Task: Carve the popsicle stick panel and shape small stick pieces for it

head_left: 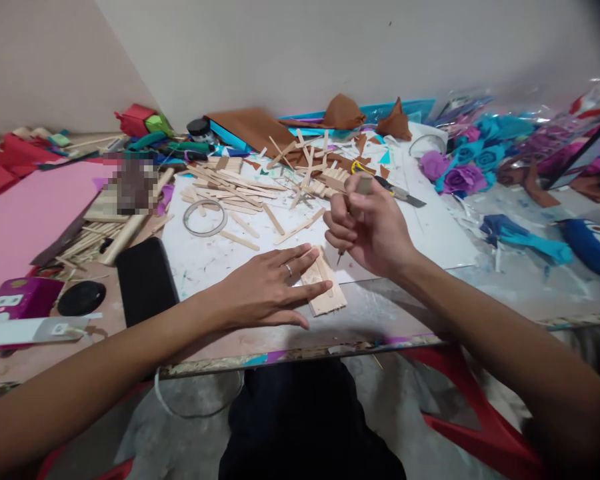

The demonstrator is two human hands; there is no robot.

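Note:
My left hand (pixel 260 287) lies flat with its fingers stretched out. Its fingertips press on a small pale wooden board (pixel 325 305) near the table's front edge, where a craft stick seems to lie under them. My right hand (pixel 370 230) is closed around a thin pointed tool (pixel 364 187), held upright. The tool's blunt brownish end sticks out above the fist, and its narrow tip points down just above and right of the board. Most of its shaft is hidden by my fingers. Behind my right hand lies a yellow and black box cutter (pixel 405 195), blade out.
Loose craft sticks (pixel 235 187) and a roll of tape (pixel 205 219) lie on white paper (pixel 430 233). A black phone (pixel 147 277) is at the left, beside a purple power socket (pixel 23 300). Paper flowers (pixel 463 173) and a blue object (pixel 593 247) are at the right.

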